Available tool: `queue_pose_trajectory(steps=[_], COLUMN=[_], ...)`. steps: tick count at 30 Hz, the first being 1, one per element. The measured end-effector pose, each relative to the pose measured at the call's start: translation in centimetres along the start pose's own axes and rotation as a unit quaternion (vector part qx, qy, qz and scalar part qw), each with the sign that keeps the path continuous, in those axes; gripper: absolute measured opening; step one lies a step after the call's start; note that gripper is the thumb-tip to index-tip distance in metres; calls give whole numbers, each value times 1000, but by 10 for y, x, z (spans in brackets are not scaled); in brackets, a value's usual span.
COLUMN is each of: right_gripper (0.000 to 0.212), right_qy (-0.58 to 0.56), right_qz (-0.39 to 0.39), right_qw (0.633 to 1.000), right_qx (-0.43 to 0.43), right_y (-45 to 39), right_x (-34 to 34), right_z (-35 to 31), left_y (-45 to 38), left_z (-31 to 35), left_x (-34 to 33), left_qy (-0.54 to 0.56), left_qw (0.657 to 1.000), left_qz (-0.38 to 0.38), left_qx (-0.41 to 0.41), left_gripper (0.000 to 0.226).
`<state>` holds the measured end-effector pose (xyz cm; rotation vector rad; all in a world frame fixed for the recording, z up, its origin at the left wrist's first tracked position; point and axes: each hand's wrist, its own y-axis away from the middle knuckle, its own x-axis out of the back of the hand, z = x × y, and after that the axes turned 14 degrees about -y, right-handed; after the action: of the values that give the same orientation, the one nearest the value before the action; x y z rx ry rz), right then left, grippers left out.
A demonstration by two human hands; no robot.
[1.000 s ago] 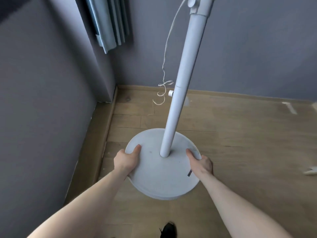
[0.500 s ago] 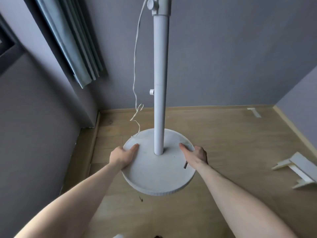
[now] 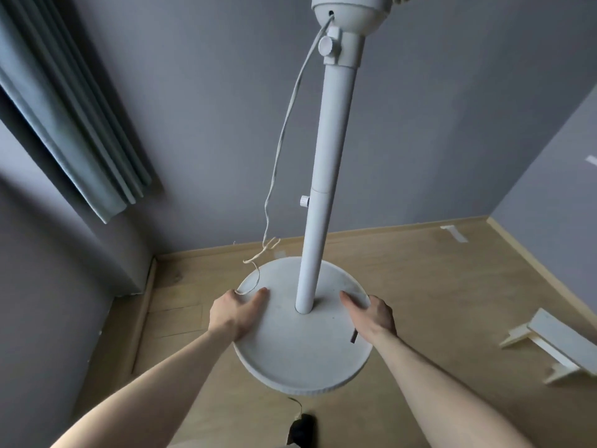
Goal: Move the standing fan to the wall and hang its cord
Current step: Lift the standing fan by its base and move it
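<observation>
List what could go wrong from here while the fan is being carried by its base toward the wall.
1. The cord hangs loose from the fan head, its end draped on the base by the left hand; it could snag or get pinched.
2. Both hands, the right hand included, hold only the base rim, so the tall pole may tip.
3. A white shelf piece on the floor at the right is a trip hazard.

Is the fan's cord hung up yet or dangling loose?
Dangling loose. The cord drops from the fan head, and its kinked lower end lies on the base near the left hand.
</observation>
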<state>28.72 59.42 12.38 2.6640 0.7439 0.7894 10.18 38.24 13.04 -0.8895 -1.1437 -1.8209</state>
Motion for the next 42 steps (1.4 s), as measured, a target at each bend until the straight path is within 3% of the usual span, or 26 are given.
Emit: queue_pose_trajectory(steps=[8, 15, 29, 36, 42], right_gripper=[62, 61, 73, 79, 71], right_qy=[-15, -16, -11, 1, -6], right_qz=[64, 65, 49, 68, 99], right_qw=[997, 997, 998, 996, 992], right_qx=[-39, -49, -45, -59, -74], right_y=[-100, -189, -358, -448, -535], right_x=[79, 168, 369, 442, 503], right_z=[-12, -17, -14, -5, -3], left_y=[-58, -80, -63, -91, -134], left_z=[138, 265, 509, 622, 725], left_x=[-33, -67, -145, -194, -240], left_qy=[-44, -54, -5, -10, -7], left_qw=[996, 994, 998, 997, 992], left_qz=[-40, -49, -50, -62, -88], left_qx=[-66, -77, -42, -54, -90], left_gripper=[77, 84, 82, 77, 79])
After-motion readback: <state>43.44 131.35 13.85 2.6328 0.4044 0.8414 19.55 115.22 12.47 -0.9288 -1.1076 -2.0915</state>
